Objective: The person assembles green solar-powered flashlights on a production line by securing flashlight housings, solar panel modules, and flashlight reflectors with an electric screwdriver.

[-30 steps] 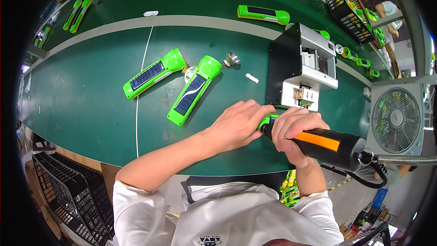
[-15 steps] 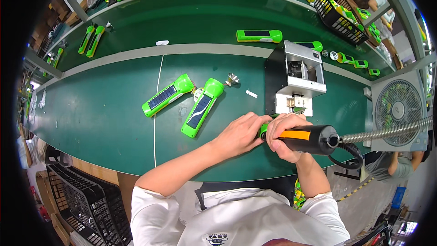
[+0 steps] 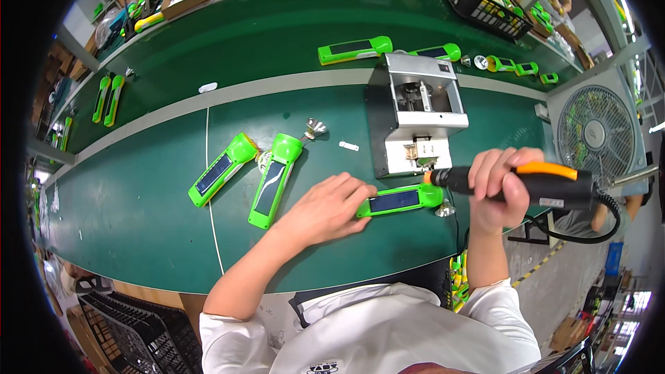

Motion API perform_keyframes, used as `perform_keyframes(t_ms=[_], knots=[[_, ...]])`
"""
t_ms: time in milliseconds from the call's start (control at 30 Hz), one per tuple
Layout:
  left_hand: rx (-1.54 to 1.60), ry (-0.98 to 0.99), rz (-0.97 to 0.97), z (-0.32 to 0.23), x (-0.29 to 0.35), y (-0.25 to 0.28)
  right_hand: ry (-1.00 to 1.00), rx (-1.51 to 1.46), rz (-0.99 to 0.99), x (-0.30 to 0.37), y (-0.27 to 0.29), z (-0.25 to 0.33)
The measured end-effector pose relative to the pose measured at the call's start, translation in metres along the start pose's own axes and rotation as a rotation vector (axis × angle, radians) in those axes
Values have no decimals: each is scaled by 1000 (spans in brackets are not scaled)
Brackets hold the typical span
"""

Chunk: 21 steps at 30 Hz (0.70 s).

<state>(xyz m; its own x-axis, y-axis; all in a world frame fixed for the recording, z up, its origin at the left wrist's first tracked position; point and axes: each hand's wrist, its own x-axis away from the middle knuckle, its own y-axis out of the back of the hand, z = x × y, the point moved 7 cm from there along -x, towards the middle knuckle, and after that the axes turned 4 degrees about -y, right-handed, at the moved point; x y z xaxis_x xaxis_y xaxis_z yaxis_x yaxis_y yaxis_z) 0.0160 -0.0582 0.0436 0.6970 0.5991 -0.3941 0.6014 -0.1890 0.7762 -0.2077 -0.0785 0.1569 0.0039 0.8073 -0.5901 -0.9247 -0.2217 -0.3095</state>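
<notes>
The right grip (image 3: 511, 192) curls snugly round a smooth, cylindrical black power tool (image 3: 575, 190). The left grip (image 3: 329, 209) pinches a glossy green flashlight (image 3: 400, 201) by its narrow end.

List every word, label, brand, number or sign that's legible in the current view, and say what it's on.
White shirt: dark chest logo with lettering, upside down at the lower edge; wording withheld.
Black electric screwdriver in the right hand: pale label, too small to read.
Box fan: hub mark, too small to read.
Green flashlight at the left hand: no legible text.
</notes>
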Motion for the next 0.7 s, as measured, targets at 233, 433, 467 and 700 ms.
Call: perform_keyframes(t_ms=[233,433,467,700], knots=[[-140,-1,45,-16,-14,-6,50,-9,-17,-11,15,-5],[-261,-77,-91,-30,-28,-31,85,62,37,-8,14,-1],[-263,-77,-88,-31,-28,-33,85,60,34,-8,15,-1],[-237,-52,-42,-31,-31,-42,50,75,112,-8,8,-9]])
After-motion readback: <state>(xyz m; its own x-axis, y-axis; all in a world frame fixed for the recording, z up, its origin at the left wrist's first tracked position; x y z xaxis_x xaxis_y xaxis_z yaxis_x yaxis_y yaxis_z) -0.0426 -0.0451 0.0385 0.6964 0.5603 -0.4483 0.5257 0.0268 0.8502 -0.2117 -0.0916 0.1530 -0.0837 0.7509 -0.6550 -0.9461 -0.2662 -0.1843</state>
